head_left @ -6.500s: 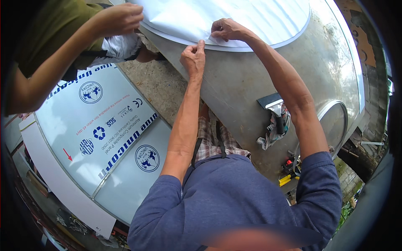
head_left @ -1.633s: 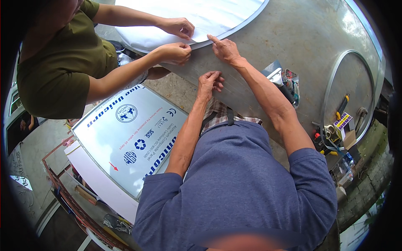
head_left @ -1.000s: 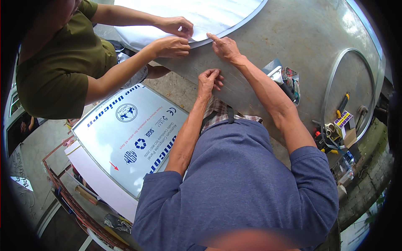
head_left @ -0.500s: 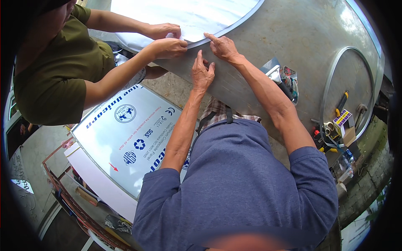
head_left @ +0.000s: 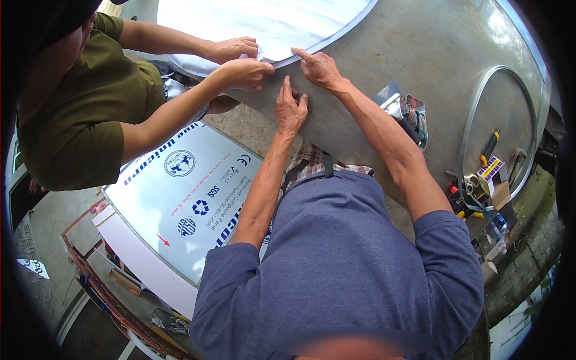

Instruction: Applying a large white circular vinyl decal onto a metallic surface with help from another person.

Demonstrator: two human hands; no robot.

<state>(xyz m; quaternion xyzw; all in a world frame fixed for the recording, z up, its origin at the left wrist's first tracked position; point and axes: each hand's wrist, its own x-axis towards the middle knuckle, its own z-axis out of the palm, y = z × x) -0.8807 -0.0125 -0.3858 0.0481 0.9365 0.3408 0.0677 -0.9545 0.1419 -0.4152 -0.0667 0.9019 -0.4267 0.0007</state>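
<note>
A round white panel (head_left: 264, 24) with a grey rim (head_left: 336, 40) lies on the metal table, cut off by the top of the view. My right hand (head_left: 320, 69) rests at its near edge, index finger stretched onto the rim and the other fingers loosely bent. Nothing shows in its grasp. Below and left of it, my left hand (head_left: 291, 111) is at the table's front edge, fingers up and thumb apart, holding nothing. Left of my hands, a co-worker's two hands (head_left: 247, 72) pinch at white film (head_left: 264, 56) along the same rim.
The metal table (head_left: 414, 66) bears a cloth bundle (head_left: 414, 120) and, farther right, a metal ring (head_left: 468, 132) around a yellow-black cutter (head_left: 491, 147), scissors (head_left: 471, 183) and small boxes. A large printed panel (head_left: 198, 180) lies lower left. The co-worker in olive (head_left: 78, 120) stands close on the left.
The co-worker's nearer hand has shifted slightly right along the rim, and the farther hand's fingers have straightened a little. My own hands have hardly moved.
</note>
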